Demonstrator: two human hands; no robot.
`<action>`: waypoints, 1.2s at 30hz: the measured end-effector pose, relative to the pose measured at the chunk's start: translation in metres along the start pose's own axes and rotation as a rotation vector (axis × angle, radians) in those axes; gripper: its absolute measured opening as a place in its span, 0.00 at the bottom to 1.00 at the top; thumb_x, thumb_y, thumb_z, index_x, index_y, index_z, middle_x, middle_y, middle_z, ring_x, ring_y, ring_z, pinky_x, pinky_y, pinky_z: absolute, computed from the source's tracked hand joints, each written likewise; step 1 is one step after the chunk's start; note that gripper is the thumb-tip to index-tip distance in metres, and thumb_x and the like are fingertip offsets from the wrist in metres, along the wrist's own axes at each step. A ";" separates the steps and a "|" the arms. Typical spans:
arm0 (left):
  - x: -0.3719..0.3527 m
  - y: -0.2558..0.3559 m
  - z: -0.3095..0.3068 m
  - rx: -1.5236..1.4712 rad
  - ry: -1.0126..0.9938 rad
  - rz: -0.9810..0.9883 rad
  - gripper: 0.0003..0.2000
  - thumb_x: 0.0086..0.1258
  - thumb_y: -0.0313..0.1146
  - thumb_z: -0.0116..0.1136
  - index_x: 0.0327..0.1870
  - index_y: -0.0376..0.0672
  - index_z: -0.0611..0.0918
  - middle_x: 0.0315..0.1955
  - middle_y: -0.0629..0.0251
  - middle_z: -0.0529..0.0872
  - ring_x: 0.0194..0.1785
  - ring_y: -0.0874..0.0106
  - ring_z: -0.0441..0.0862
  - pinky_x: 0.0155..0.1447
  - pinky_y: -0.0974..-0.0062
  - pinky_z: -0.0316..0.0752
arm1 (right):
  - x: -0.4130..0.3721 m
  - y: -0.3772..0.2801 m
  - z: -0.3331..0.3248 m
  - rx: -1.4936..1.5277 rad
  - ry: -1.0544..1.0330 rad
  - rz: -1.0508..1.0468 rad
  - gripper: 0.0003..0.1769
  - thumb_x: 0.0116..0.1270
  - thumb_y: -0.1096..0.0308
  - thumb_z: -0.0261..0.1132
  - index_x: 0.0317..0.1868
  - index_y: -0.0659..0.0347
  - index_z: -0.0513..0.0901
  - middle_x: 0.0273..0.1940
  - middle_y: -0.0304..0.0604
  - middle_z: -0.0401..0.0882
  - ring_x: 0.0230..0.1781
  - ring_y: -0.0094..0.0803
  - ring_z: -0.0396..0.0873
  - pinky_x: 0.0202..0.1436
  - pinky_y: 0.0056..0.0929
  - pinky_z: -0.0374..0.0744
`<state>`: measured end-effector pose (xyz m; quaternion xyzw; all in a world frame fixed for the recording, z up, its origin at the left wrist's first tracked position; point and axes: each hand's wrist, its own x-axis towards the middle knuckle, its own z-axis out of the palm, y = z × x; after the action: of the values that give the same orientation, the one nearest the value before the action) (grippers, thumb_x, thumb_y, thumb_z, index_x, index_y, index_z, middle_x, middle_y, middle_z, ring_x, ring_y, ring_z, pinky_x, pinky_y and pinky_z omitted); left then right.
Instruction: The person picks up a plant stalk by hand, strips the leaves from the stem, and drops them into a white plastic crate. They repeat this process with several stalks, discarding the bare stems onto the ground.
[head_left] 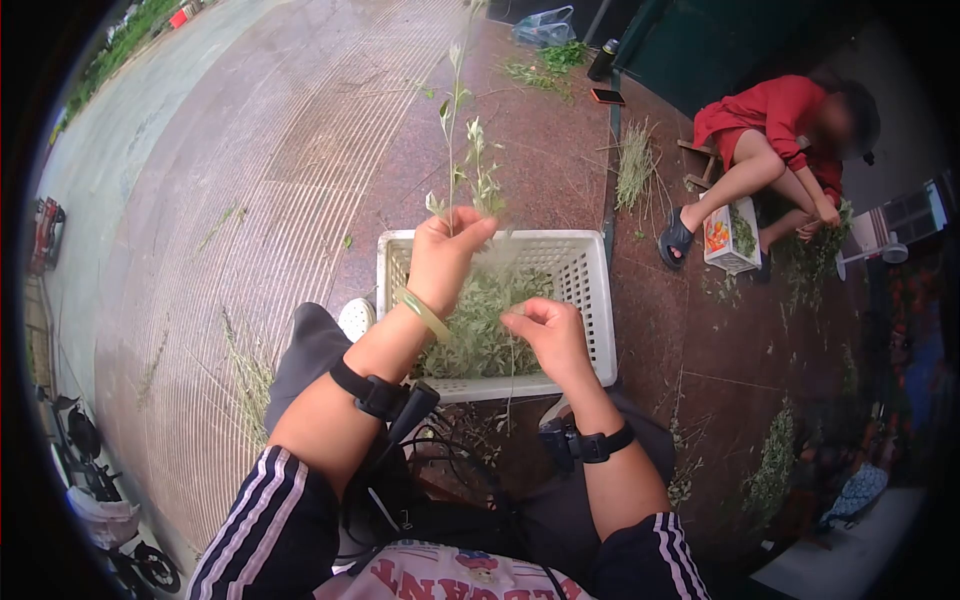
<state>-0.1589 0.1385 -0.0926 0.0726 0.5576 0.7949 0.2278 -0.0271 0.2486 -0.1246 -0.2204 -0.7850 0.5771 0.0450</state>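
My left hand (450, 255), with a pale bangle at its wrist, pinches a leafy stem (455, 130) that rises upright above the far rim of a white plastic basket (598, 290). Lower and to the right, my right hand (548, 330) has thumb and forefinger pressed together over the basket, around a thin stem (512, 355) that hangs down past the near rim. Grey-green leaves (485, 335) lie in the basket beneath both hands.
At the right a seated person in red (765, 120) handles plants beside a small white box (735, 262). Cut stems (635, 165), a phone (607, 97), a dark bottle (603, 60) and a plastic bag (545, 27) lie or stand farther off. More stems (248, 375) lie at the left.
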 end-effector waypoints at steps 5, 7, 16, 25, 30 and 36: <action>0.009 0.010 -0.018 -0.155 0.087 0.035 0.06 0.58 0.30 0.63 0.28 0.45 0.77 0.20 0.79 0.75 0.21 0.87 0.63 0.24 0.87 0.56 | 0.004 0.017 -0.001 0.181 -0.047 0.027 0.09 0.55 0.66 0.66 0.28 0.64 0.81 0.20 0.41 0.77 0.22 0.22 0.73 0.28 0.26 0.70; 0.010 0.014 -0.022 -0.189 0.103 0.027 0.07 0.58 0.30 0.63 0.26 0.47 0.75 0.18 0.80 0.72 0.19 0.88 0.60 0.23 0.87 0.52 | 0.004 0.021 -0.005 0.026 -0.081 0.064 0.09 0.55 0.66 0.66 0.29 0.65 0.81 0.21 0.42 0.78 0.22 0.26 0.74 0.28 0.27 0.70; 0.014 0.017 -0.030 -0.148 0.119 -0.009 0.07 0.61 0.31 0.60 0.27 0.50 0.73 0.16 0.82 0.69 0.16 0.88 0.59 0.20 0.87 0.52 | -0.003 0.001 -0.011 -0.244 0.048 -0.034 0.22 0.54 0.68 0.66 0.51 0.65 0.75 0.39 0.46 0.80 0.35 0.25 0.77 0.39 0.23 0.75; 0.002 0.010 -0.011 -0.106 0.043 -0.039 0.06 0.58 0.31 0.63 0.26 0.47 0.76 0.17 0.81 0.70 0.18 0.88 0.59 0.21 0.87 0.52 | -0.001 -0.025 0.008 0.046 0.023 -0.127 0.18 0.51 0.69 0.69 0.44 0.62 0.79 0.37 0.43 0.80 0.34 0.29 0.79 0.39 0.26 0.75; 0.004 0.010 -0.016 -0.103 0.036 -0.042 0.05 0.59 0.30 0.62 0.27 0.45 0.77 0.19 0.80 0.73 0.20 0.88 0.63 0.23 0.88 0.56 | 0.001 -0.015 0.008 -0.185 -0.004 -0.054 0.09 0.54 0.69 0.65 0.34 0.65 0.80 0.27 0.44 0.79 0.30 0.31 0.77 0.36 0.28 0.74; 0.006 0.017 -0.017 -0.056 0.107 0.048 0.06 0.62 0.31 0.59 0.28 0.48 0.73 0.19 0.80 0.73 0.15 0.89 0.58 0.19 0.87 0.51 | -0.009 -0.007 -0.001 -0.673 -0.219 0.194 0.11 0.55 0.67 0.64 0.38 0.63 0.80 0.35 0.47 0.81 0.36 0.42 0.79 0.41 0.38 0.75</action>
<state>-0.1747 0.1223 -0.0841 0.0367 0.5447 0.8181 0.1805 -0.0208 0.2444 -0.1160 -0.2332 -0.9067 0.3081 -0.1692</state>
